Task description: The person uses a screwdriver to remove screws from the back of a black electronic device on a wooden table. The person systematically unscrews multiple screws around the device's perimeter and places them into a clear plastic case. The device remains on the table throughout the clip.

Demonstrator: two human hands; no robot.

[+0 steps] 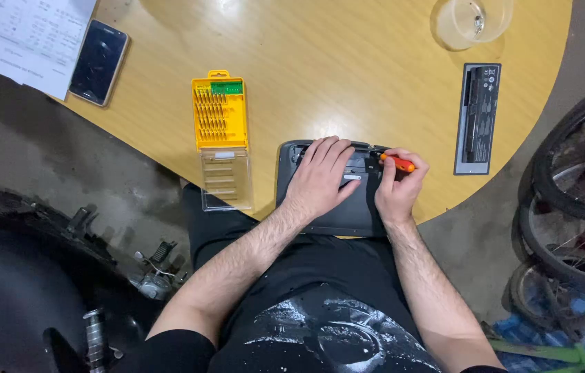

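Your left hand (321,176) lies flat, fingers spread, on the upturned dark laptop (327,200) at the bench (348,76) edge, while your right hand (397,188) pinches the small orange screwdriver (399,162), a light, slippery tool best gripped at its handle

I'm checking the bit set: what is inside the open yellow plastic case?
The yellow plastic case holds rows of thin metal bits and a green insert at its top. Its clear lid lies open; anything beneath the bits is hidden.

Left hand (321,176) lies flat, fingers spread and pointing forward. Just beside it, right hand (397,186) is curled in a pinch, thumb and fingertips together, both forearms bare.
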